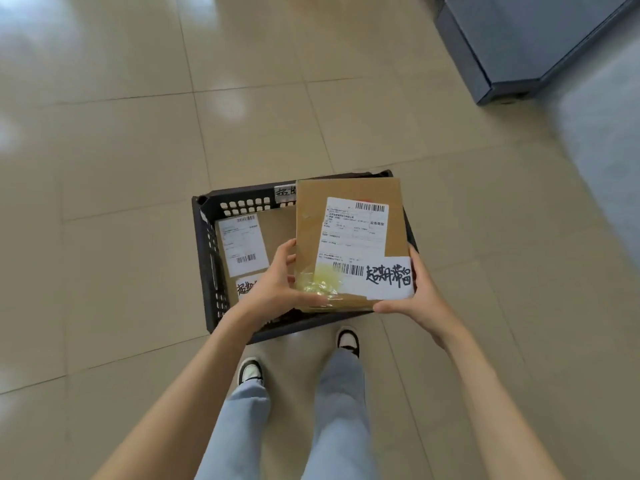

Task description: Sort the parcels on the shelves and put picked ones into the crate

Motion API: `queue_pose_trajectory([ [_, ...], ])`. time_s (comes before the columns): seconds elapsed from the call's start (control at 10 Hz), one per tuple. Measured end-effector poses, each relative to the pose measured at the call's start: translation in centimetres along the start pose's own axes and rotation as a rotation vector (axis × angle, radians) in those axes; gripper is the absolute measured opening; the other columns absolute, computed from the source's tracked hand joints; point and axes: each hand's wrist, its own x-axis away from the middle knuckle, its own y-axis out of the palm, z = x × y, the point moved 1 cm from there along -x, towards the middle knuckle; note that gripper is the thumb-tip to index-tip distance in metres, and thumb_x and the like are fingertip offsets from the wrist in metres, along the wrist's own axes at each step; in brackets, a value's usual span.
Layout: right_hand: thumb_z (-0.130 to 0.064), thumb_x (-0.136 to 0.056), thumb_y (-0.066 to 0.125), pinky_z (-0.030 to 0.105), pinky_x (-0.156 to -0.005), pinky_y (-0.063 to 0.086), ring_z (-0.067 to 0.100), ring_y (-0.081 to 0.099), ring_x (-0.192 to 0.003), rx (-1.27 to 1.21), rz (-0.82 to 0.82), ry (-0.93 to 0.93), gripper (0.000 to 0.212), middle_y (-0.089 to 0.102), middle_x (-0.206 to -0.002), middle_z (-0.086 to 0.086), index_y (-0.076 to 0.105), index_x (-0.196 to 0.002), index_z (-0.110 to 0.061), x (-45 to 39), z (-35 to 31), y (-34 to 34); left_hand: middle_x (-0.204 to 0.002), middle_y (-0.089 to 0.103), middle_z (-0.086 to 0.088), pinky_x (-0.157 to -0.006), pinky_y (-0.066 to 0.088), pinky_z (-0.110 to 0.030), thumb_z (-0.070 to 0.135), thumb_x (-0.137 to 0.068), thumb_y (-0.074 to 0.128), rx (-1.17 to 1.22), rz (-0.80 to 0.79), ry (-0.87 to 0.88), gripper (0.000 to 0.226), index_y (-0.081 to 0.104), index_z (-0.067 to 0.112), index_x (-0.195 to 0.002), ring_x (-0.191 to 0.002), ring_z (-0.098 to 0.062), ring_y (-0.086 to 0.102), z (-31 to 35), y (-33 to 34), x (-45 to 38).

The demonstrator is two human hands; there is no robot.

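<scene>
Parcel held over the crate: a flat brown cardboard box (349, 237) with a white shipping label and a handwritten white slip. The left hand (277, 285) grips its near left corner, the right hand (415, 296) its near right corner, both arms reaching forward. Beneath sits a black perforated plastic crate (207, 258) holding another labelled cardboard parcel (273, 230). Glossy beige floor tiles (121, 150) lie open around the crate; a grey cabinet (512, 46) stands well apart, far right.

I see both bare forearms stretched forward and down; my left hand (277, 282) and right hand (420, 292) clasp opposite edges of something, fingertips seemingly curled underneath.
</scene>
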Motion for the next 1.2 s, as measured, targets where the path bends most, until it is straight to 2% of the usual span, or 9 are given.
queue_pose_trajectory([
  [0.3,0.012,-0.059,0.078,0.005,-0.068,0.048,-0.014,0.058,-0.096,0.097,-0.043,0.082,0.117,0.053,-0.122,-0.019,0.015,-0.147,-0.034,-11.7,5.3,-5.4,-0.112,0.038,0.028,-0.061,0.042,0.0,0.014,-0.062,0.084,0.103,0.069,-0.126,0.11,0.014,0.033,-0.145,-0.093,0.008,0.05,-1.9,4.4,-11.5],
  [0.4,0.012,-0.06,0.076,0.018,-0.085,0.051,-0.002,0.055,-0.111,0.176,-0.042,0.082,0.119,0.049,-0.131,-0.008,0.011,-0.146,-0.036,-16.2,7.3,-6.4,-0.113,0.036,0.033,-0.067,0.043,-0.001,0.013,-0.063,0.083,0.128,0.132,-0.187,0.111,0.012,0.033,-0.145,-0.093,0.01,0.05,-2.9,6.0,-15.5],
  [0.5,0.01,-0.059,0.078,0.04,-0.102,0.045,0.015,0.048,-0.124,0.229,-0.071,0.088,0.121,0.041,-0.14,0.0,0.007,-0.148,-0.031,-20.2,8.8,-6.2,-0.135,0.037,0.014,-0.087,0.04,-0.018,0.016,-0.063,0.083,0.175,0.194,-0.263,0.111,0.011,0.034,-0.145,-0.109,-0.004,0.045,-4.3,7.0,-19.2],
  [0.6,0.001,-0.06,0.081,0.044,-0.109,0.038,0.019,0.038,-0.134,0.288,-0.072,0.104,0.121,0.032,-0.148,0.003,0.003,-0.15,-0.021,-22.9,10.7,-5.4,-0.144,0.036,0.005,-0.088,0.038,-0.022,0.018,-0.062,0.084,0.165,0.243,-0.333,0.113,0.008,0.03,-0.146,-0.11,-0.008,0.046,-6.2,7.7,-21.8],
  [0.7,0.0,-0.064,0.08,0.042,-0.106,0.041,0.018,0.039,-0.133,0.279,-0.103,0.131,0.117,0.032,-0.147,0.005,0.003,-0.15,-0.02,-24.8,12.8,-4.3,-0.138,0.041,0.006,-0.088,0.037,-0.021,0.016,-0.062,0.084,0.163,0.272,-0.39,0.114,0.007,0.027,-0.147,-0.108,-0.006,0.045,-8.3,7.9,-23.4],
  [0.8,-0.005,-0.064,0.082,0.026,-0.102,0.037,0.015,0.04,-0.13,0.27,-0.073,0.142,0.114,0.036,-0.144,0.003,0.007,-0.149,-0.021,-26.1,14.7,-3.9,-0.121,0.043,0.017,-0.078,0.04,-0.012,0.018,-0.06,0.084,0.14,0.29,-0.415,0.112,0.013,0.028,-0.146,-0.098,0.002,0.051,-9.8,7.9,-24.5],
  [0.9,-0.008,-0.067,0.081,0.026,-0.106,0.031,0.015,0.036,-0.134,0.312,-0.059,0.149,0.112,0.033,-0.147,0.003,0.007,-0.15,-0.019,-27.0,15.7,-3.8,-0.118,0.044,0.017,-0.085,0.045,-0.017,0.029,-0.061,0.083,0.058,0.304,-0.409,0.105,0.02,0.023,-0.145,-0.109,-0.003,0.049,-10.3,8.5,-25.4],
  [1.0,-0.011,-0.069,0.081,0.03,-0.108,0.032,0.015,0.034,-0.136,0.351,-0.07,0.129,0.105,0.032,-0.149,0.002,0.013,-0.149,-0.02,-27.5,15.5,-3.1,-0.146,0.034,-0.002,-0.109,0.028,-0.044,0.034,-0.066,0.079,-0.081,0.278,-0.432,0.097,0.024,0.02,-0.144,-0.134,-0.026,0.027,-9.6,9.3,-26.0],
  [1.2,-0.017,-0.073,0.079,0.039,-0.111,0.028,0.017,0.027,-0.138,0.436,-0.089,0.077,0.095,0.03,-0.15,0.0,0.021,-0.147,-0.022,-27.9,13.3,-2.1,-0.153,0.024,-0.005,-0.11,0.027,-0.051,0.035,-0.066,0.079,-0.041,0.288,-0.406,0.106,0.013,0.023,-0.148,-0.138,-0.026,0.023,-7.7,9.7,-26.1],
])
